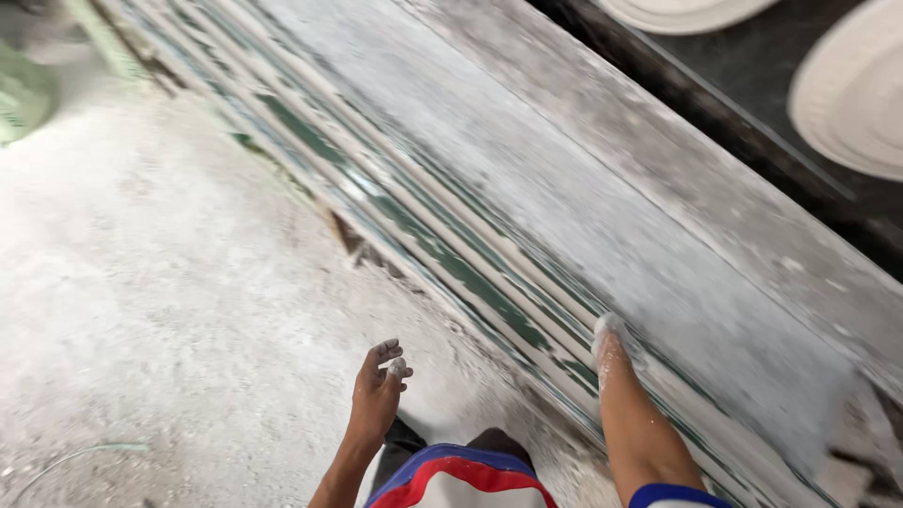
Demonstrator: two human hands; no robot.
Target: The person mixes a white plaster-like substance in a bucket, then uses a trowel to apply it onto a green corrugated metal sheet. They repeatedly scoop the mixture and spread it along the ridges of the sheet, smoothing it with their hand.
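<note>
My left hand (380, 384) hangs over the white, plaster-dusted floor (160, 301), its fingers loosely curled and smeared with white plaster, with nothing held in it. My right hand (609, 353), also coated in white, rests flat on the near edge of a long plaster-covered work table (602, 216). That table runs diagonally from upper left to lower right, and green and white ridged strips (442, 254) run along its near side.
Two round white plaster castings, one (856, 94) at the far right and one (682, 11) at the top, lie on a dark surface beyond the table. A green object (21, 94) sits at the far left edge. A thin curved wire (75, 456) lies on the floor.
</note>
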